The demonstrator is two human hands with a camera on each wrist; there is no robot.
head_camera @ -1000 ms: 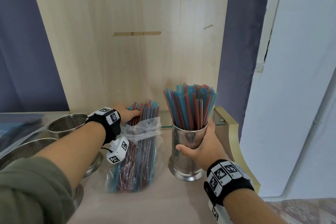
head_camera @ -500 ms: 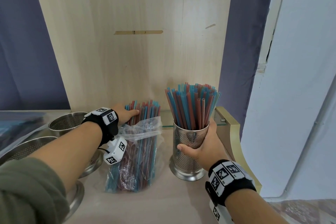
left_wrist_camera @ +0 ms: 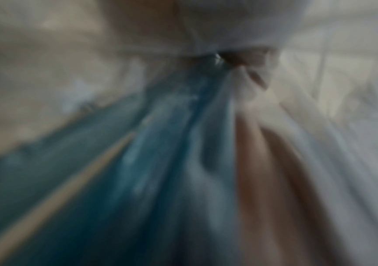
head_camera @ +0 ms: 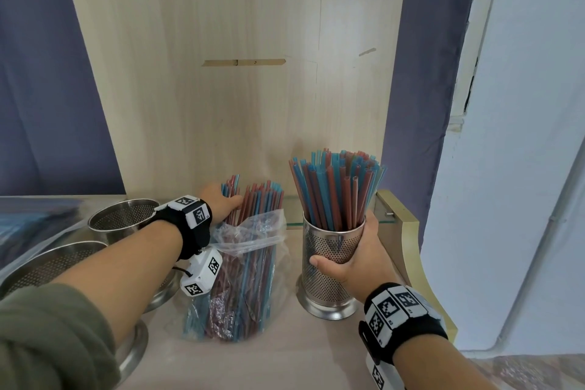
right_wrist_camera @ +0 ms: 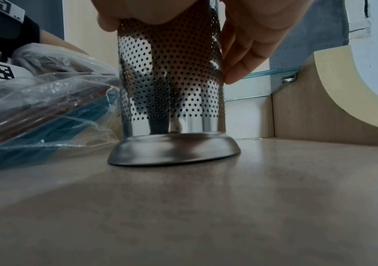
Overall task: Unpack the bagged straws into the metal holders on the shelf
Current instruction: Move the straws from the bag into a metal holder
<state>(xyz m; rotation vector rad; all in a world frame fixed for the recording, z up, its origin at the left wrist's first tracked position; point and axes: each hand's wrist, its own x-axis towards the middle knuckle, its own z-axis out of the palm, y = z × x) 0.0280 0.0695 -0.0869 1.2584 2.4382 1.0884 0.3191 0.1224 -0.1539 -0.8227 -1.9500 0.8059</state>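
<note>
Right hand: the right hand [head_camera: 354, 258] wraps the upper wall of a perforated metal straw holder [head_camera: 329, 258], thumb across the near face and fingers [right_wrist_camera: 240, 59] curled round the far side, wrist low and forearm reaching in from the lower right.
Held holder: it stands upright on the pale shelf top [head_camera: 285, 367], its flared base [right_wrist_camera: 174, 149] flat on the surface, packed with red and blue straws [head_camera: 335, 190] that fan out above the rim.
Left hand: the left hand [head_camera: 221, 204], arm stretched forward from a green sleeve [head_camera: 47, 336], closes on a small bunch of red and blue straws [head_camera: 231, 196] at the mouth of the bag; how the fingers lie round them is partly hidden, and the left wrist view is too blurred to add more.
Bag: a clear plastic bag [head_camera: 250, 231], open at the top, lies just left of the held holder with its remaining bagged straws [head_camera: 240, 294] pointing away toward the wooden back panel [head_camera: 237, 104]; in the right wrist view its crumpled plastic sits against the holder's wall.
Further left: two more perforated metal holders [head_camera: 123, 218] stand beyond the left forearm, the nearer one [head_camera: 47, 263] partly covered by the arm.
Right of the grip: a curved wooden side piece [head_camera: 405, 241] with a glass shelf edge [right_wrist_camera: 272, 72] fixed to it.
</note>
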